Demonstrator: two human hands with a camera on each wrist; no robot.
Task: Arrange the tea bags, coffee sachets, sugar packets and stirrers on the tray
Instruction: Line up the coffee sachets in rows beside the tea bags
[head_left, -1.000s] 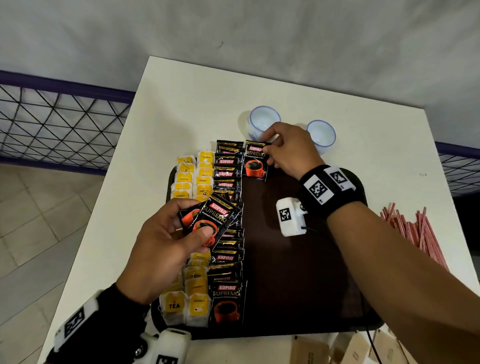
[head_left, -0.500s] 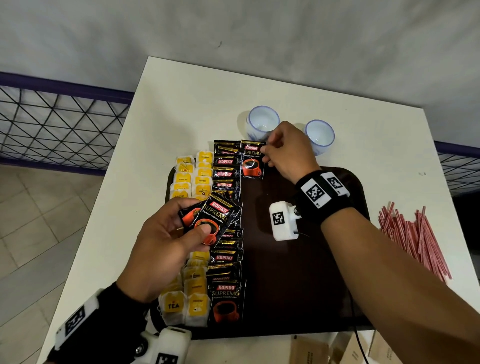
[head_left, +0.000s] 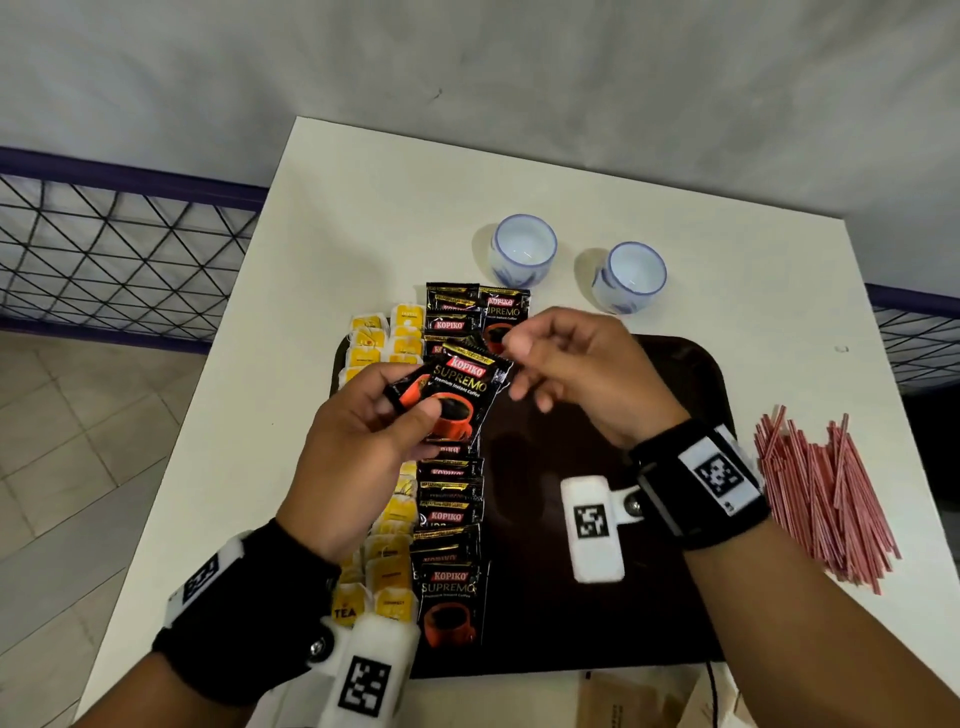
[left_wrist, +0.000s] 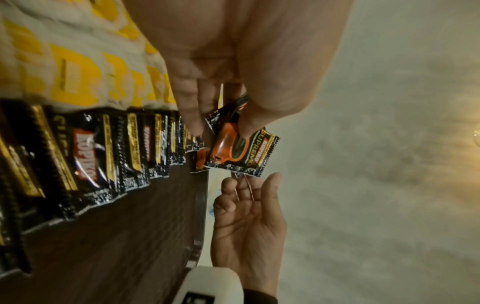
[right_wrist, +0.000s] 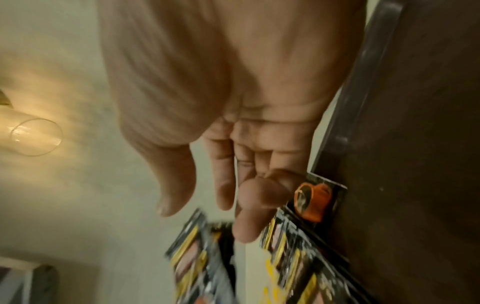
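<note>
Tea bags: two columns of yellow-and-white paper tea bags (head_left: 387, 358) lie overlapped along the left edge of the dark brown plastic tray (head_left: 680, 374); judged done.
Coffee sachets laid: one full column of black foil coffee sachets with an orange cup print (head_left: 451, 519) runs beside the tea bags, and a second column has one sachet at its top (head_left: 503, 317), upper centre of the head view.
Coffee sachets in hand: a small fan of the same sachets (head_left: 457, 400) is in the air over the tray's left half, so this row is judged unfinished.
Left hand (head_left: 358, 441): thumb and fingers clamped on the fan.
Right hand (head_left: 576, 374): fingers loosely curled and apart, tips just beside the fan's upper corner, holding nothing; whether they touch it I cannot tell.
Stirrers: the pile of thin red plastic stirrers (head_left: 826, 488) lies on the white table (head_left: 363, 218), right of the tray; not yet placed.
Sugar packets: none identifiable on the tray; its right half is bare.
Progress: roughly half, by my judgement.
</note>
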